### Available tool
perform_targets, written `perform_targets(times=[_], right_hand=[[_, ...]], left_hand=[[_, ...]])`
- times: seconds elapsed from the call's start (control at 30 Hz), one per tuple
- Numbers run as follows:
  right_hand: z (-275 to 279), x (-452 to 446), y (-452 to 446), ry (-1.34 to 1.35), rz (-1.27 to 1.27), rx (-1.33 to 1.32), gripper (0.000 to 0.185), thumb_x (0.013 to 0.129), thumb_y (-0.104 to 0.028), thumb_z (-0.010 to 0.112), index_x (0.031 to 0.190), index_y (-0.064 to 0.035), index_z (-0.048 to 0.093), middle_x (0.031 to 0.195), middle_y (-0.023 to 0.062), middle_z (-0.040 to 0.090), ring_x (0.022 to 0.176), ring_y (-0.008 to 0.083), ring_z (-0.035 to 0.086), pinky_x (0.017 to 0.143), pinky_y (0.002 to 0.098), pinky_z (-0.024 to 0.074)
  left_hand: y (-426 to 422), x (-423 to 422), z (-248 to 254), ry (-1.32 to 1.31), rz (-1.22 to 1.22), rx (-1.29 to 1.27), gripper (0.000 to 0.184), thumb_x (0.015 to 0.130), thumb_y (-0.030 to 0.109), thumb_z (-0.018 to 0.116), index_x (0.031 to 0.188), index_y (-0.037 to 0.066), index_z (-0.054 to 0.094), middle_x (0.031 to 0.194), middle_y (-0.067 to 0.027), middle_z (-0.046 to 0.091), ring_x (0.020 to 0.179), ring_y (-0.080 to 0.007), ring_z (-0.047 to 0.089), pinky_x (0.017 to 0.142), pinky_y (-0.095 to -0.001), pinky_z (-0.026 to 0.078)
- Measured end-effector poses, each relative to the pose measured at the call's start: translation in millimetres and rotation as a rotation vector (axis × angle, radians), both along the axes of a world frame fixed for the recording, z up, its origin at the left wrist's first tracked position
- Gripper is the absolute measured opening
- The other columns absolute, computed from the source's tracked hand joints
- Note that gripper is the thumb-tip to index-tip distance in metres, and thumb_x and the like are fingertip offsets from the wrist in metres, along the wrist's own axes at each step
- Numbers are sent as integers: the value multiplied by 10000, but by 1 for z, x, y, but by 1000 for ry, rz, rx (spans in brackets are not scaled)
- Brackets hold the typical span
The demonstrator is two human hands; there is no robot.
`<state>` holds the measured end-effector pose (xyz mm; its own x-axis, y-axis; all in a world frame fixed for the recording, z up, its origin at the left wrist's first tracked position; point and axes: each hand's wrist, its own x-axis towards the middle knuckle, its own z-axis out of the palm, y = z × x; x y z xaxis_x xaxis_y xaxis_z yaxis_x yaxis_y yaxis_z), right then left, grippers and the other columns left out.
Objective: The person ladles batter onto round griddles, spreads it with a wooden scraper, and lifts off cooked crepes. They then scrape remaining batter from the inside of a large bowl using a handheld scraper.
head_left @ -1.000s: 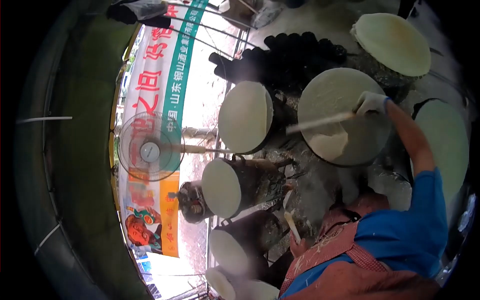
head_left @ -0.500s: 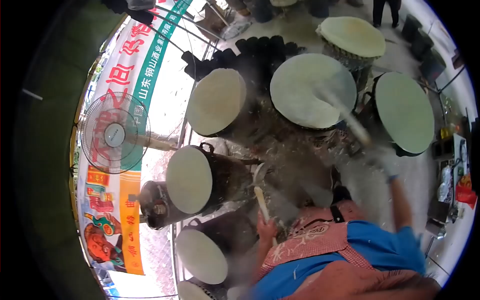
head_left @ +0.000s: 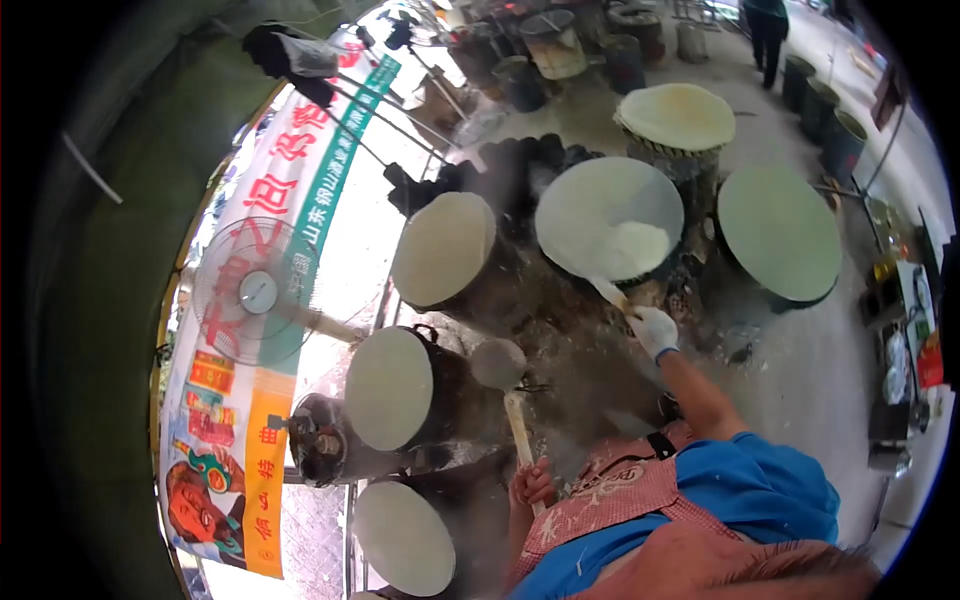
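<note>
My left hand (head_left: 535, 484) is closed around the pale wooden handle of a ladle (head_left: 498, 365). The ladle's round head hangs beside a dark pot (head_left: 390, 388) with a pale, creamy surface. My right hand (head_left: 655, 331), in a white glove, is closed on a long-handled tool (head_left: 606, 290). This tool slants into the large round pot (head_left: 572, 205) ahead. A bright white patch (head_left: 636, 247) shows in the pale contents by the tool's end; the tool's head cannot be made out.
More pale-topped round vessels stand around me, at left (head_left: 446, 250), right (head_left: 780, 235) and back (head_left: 677, 115). A standing fan (head_left: 258, 292) and a printed banner (head_left: 265, 410) are at the left. Bins (head_left: 552, 45) and a walking person (head_left: 766, 40) are farther back.
My right hand has moved left and forward, bringing the tool's end to the near part of the large pot. The ladle's head has turned to show its round face. The view has tilted up.
</note>
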<state>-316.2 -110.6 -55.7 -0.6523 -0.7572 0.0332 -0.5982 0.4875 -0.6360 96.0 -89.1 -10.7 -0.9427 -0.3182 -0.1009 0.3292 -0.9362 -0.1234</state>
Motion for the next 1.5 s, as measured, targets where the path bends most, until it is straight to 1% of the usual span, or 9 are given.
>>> perform_targets(times=[0.13,0.27,0.4,0.6,0.77,0.93,1.1,1.4,1.5], right_hand=[[25,-69,54,73,-80,264,313,857,-379,535,915,-103,669,858,162,642,835,357,610,715,456,479],[36,-84,20,-94,-303,-211,274,845,-300,539,942,-73,658,898,185,634,833,360,608,709,428,478],[22,-43,19,151,110,-32,274,846,-370,541,858,-131,675,804,144,638,775,327,620,685,430,483],[44,-137,22,51,-307,-145,282,862,-341,513,845,-93,647,847,151,641,791,345,614,672,433,482],[0,-84,44,182,136,40,173,774,-337,606,827,-175,638,732,122,621,713,311,614,631,433,477],[33,-168,30,125,-321,-203,241,841,-324,538,789,-117,650,754,165,623,729,361,609,636,450,476],[21,-130,47,388,159,21,239,817,-288,565,992,-155,660,791,127,633,742,285,621,647,396,494],[56,-282,-60,-298,-175,-297,336,750,-330,602,946,-69,684,922,181,653,894,354,619,794,392,486],[-26,-242,-42,-373,-229,-385,315,727,-297,637,959,-92,695,908,166,670,856,342,631,781,375,486]], left_hand=[[0,2,12,-187,-79,-151,242,928,282,529,822,84,441,505,2,392,406,-88,377,395,-209,358],[12,-16,25,-208,-1,-66,256,926,266,537,786,84,425,562,3,379,487,-90,391,474,-217,387],[-5,-30,14,-261,-18,60,225,924,193,525,775,63,418,680,-4,365,601,-106,381,507,-229,392],[-11,-52,18,-253,-84,93,223,924,185,517,765,66,415,662,-4,362,580,-107,380,496,-232,389],[-14,-75,11,-258,-101,161,222,924,179,511,758,68,413,647,-4,359,562,-108,379,486,-235,386],[-23,-96,15,-274,-113,183,222,924,173,504,750,71,411,631,-3,357,544,-108,379,476,-237,383],[-24,-122,19,-282,-103,248,222,924,167,497,742,73,409,616,-3,354,527,-109,378,466,-239,380],[-11,-139,32,-292,-79,270,225,924,156,485,728,78,406,588,-3,350,495,-109,377,448,-244,375],[-15,-136,28,-264,-98,257,226,924,152,481,724,79,405,579,-3,349,485,-110,376,442,-245,373]])
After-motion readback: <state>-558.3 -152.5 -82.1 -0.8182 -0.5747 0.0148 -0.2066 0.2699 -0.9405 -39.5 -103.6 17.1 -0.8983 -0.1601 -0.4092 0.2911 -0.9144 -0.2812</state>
